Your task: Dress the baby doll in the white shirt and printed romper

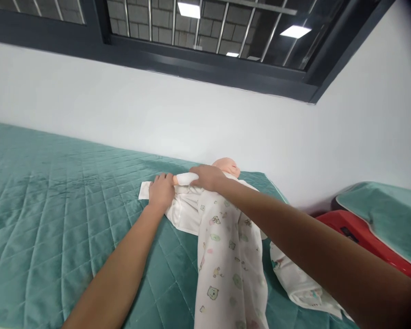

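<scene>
A baby doll [226, 165] lies on a green quilted mat [99, 201], its head toward the wall. White clothing with small animal prints [222, 256] covers its body and legs. The doll's arm, in a white sleeve [187, 178], stretches out to the left. My left hand [162, 189] is closed around the end of that arm, where a bit of the doll's wrist [175, 180] shows. A white cloth end [144, 190] sticks out past my left fingers. Higher on the arm, my right hand [208, 177] grips the sleeve, its fingers partly hidden.
A folded white printed garment [294, 278] lies to the right, partly behind my right forearm. Beyond it is a red object [349, 228] under a green quilted cover [390, 214]. A white wall [157, 109] with a dark-framed barred window [205, 59] rises behind the mat.
</scene>
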The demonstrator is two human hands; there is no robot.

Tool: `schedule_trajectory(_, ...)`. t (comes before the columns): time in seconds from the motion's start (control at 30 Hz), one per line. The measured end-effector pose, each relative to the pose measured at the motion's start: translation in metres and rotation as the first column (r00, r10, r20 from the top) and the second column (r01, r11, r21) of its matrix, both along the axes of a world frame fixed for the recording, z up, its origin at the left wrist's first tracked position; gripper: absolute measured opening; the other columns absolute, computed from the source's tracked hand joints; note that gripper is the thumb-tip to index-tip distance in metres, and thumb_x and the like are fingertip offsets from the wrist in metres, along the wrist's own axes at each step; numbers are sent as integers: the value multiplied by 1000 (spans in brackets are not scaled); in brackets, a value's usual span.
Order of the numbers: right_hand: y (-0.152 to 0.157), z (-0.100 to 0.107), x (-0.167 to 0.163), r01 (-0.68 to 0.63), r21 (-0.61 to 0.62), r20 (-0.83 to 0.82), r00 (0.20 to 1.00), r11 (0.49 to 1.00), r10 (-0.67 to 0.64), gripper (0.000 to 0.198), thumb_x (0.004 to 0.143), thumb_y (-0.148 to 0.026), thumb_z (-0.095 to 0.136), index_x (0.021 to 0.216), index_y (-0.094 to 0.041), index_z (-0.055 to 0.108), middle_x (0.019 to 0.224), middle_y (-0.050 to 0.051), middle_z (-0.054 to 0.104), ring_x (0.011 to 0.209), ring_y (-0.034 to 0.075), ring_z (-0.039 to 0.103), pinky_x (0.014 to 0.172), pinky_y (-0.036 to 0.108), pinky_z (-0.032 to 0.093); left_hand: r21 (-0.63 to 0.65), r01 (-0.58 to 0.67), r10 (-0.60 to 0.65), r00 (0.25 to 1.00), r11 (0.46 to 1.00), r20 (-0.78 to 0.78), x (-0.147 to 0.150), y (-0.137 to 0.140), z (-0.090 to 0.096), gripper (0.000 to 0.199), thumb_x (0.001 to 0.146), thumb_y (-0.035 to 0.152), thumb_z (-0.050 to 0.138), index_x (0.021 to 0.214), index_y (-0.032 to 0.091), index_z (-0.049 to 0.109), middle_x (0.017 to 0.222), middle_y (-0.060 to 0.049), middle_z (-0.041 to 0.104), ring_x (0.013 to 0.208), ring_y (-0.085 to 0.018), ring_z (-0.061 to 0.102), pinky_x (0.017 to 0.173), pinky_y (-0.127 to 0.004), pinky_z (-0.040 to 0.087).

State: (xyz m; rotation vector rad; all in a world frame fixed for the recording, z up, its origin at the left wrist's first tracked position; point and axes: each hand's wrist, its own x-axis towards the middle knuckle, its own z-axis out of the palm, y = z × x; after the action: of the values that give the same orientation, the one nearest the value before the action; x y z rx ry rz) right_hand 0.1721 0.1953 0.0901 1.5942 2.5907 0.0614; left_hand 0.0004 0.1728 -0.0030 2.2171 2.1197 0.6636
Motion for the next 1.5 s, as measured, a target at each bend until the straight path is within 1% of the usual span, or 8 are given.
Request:
schedule_trajectory(0.2, 8, -15, -13, -17, -53, -88, 996, 998, 12, 32, 82, -43, 61, 107, -24, 66, 107, 7, 71, 99, 28, 64, 78, 34, 48, 71, -9, 15, 996, 997, -91, 2, 1, -1, 23, 89, 19, 45, 108, 19, 58, 112, -14, 63, 112, -34, 52, 98, -56, 36)
schedule_trajectory(0.33, 4, -10, 6, -27, -29, -262, 965, 999, 19, 40, 89, -38, 54, 126, -22, 59, 131, 6, 62, 116, 23, 59, 95, 33, 45, 75, 23, -15, 994, 997, -108, 5, -1, 0, 25, 87, 18, 47, 110, 21, 58, 114, -13, 64, 114, -32, 52, 105, -58, 28)
schedule_trajectory(0.47, -17, -1, 49, 171, 26, -623, 773, 985, -118, 32, 93, -34, 45, 111, -20, 67, 122, 6, 67, 113, 22, 60, 99, 34, 44, 75, 32, -23, 993, 997, -115, 8, -4, 0, 30, 87, 17, 49, 116, 21, 57, 116, -13, 64, 115, -33, 53, 106, -58, 27)
schedule_trajectory(0.63, -42, -35, 118, 536, 38, -793, 530, 843, -301, 33, 90, -33, 44, 113, -19, 64, 120, 8, 68, 111, 22, 60, 99, 34, 44, 121, 108, -89, 984, 987, -151, 20, -4, -2, 38, 89, 30, 56, 126, 21, 52, 120, -13, 63, 114, -33, 53, 109, -58, 23)
schedule_trajectory(0.8, -47, -72, 155, 553, 75, -621, 677, 830, -396, 42, 94, -31, 39, 130, -14, 54, 134, 13, 59, 122, 26, 53, 102, 36, 39, 146, 196, -165, 966, 970, -197, 27, -3, -5, 46, 92, 38, 52, 134, 21, 47, 124, -14, 60, 114, -31, 53, 102, -46, 33)
schedule_trajectory(1.03, -48, -60, 163, 531, 108, -305, 822, 840, -480, 39, 94, -20, 35, 126, -23, 55, 118, 11, 67, 102, 28, 63, 84, 36, 44, 135, 161, -120, 956, 978, -268, 27, -2, -8, 36, 94, 32, 48, 126, 18, 52, 116, -14, 62, 109, -31, 55, 91, -43, 38)
schedule_trajectory(1.27, -37, -73, 194, 679, 58, -493, 657, 732, -570, 37, 89, -22, 39, 119, -27, 60, 113, 7, 69, 102, 27, 62, 77, 34, 44, 180, 102, -41, 949, 978, -313, 24, -2, -10, 32, 94, 22, 43, 122, 16, 55, 112, -13, 64, 105, -31, 56, 89, -45, 39)
schedule_trajectory(1.5, -38, -78, 204, 721, -23, -607, 540, 692, -583, 37, 86, -25, 40, 117, -26, 60, 117, 5, 68, 105, 26, 61, 84, 36, 44, 186, 5, 51, 954, 983, -297, 13, -3, -14, 33, 92, 23, 44, 122, 16, 55, 114, -14, 63, 108, -32, 56, 92, -46, 39)
